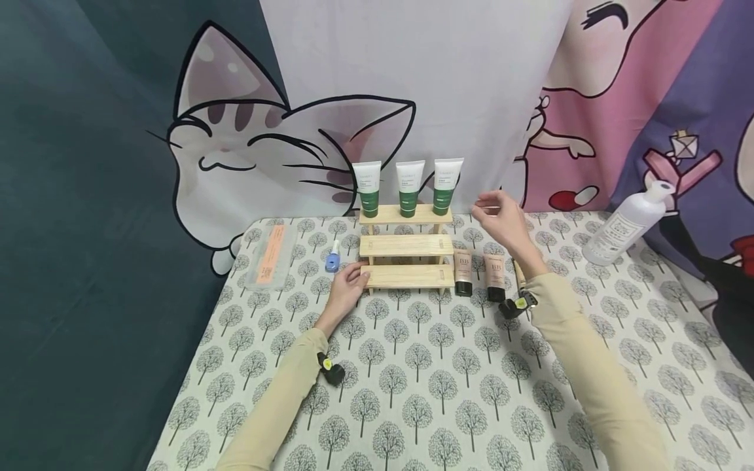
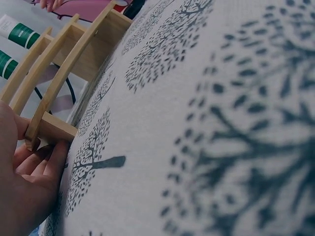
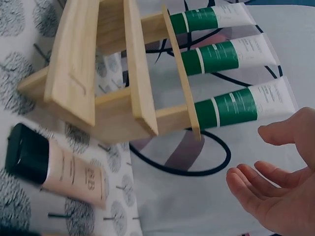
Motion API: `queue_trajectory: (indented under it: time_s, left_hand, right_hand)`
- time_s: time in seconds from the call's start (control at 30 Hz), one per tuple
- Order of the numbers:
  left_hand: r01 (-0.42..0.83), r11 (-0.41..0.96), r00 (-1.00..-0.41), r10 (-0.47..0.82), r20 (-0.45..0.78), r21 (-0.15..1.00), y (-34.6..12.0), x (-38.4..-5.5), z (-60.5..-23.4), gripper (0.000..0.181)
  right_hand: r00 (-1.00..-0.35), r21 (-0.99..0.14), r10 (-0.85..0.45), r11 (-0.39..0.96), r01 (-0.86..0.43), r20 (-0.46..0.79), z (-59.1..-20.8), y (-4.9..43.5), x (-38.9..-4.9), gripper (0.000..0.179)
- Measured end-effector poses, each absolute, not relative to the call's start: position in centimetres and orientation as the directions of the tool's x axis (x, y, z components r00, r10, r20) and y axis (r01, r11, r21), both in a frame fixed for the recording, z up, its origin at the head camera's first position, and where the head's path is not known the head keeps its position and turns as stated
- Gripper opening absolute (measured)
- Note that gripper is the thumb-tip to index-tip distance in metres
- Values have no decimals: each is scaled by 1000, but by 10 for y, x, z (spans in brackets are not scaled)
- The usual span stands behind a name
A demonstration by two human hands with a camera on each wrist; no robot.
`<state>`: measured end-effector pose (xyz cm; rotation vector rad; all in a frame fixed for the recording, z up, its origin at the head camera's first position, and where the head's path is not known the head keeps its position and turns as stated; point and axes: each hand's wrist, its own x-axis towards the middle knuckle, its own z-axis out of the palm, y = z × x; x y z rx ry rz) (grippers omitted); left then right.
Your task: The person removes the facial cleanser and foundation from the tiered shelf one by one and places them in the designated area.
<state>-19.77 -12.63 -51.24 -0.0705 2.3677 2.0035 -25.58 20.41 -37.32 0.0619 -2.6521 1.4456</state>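
A three-tier wooden display rack [image 1: 406,246] stands at the back of the table. On its top tier stand three green-and-white squeeze tubes [image 1: 409,186], caps down. My left hand [image 1: 347,288] holds the left end of the lowest tier, the thumb above and fingers [image 2: 37,164] under and beside the wood. Off to the right of the top tier, my right hand [image 1: 503,219] is raised with loosely bent fingers and nothing in it. In the right wrist view, that hand [image 3: 280,187] is near the closest green-and-white tube, apart from it.
Two beige BB cream tubes [image 1: 463,269] with black caps lie right of the rack. A thin yellowish item [image 1: 520,275] is partly hidden by my right wrist. Left are a small blue bottle [image 1: 332,261] and a clear case [image 1: 285,258]; a white pump bottle [image 1: 624,226] stands far right.
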Motion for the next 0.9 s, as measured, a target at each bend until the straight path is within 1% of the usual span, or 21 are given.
queue_trajectory:
  time_s: [0.47,0.9]
  left_hand:
    - [-64,173,-998,-5,-64,983,-127,-198,-512,42]
    - [-71,189,-997,19,-76,979,-129,-199,-512,45]
  right_hand:
    - [-993,-901,-20,418,-117,120,-375,172,-279,58]
    - [-994,-928,25,360,-91,107,-388,154,-290,54]
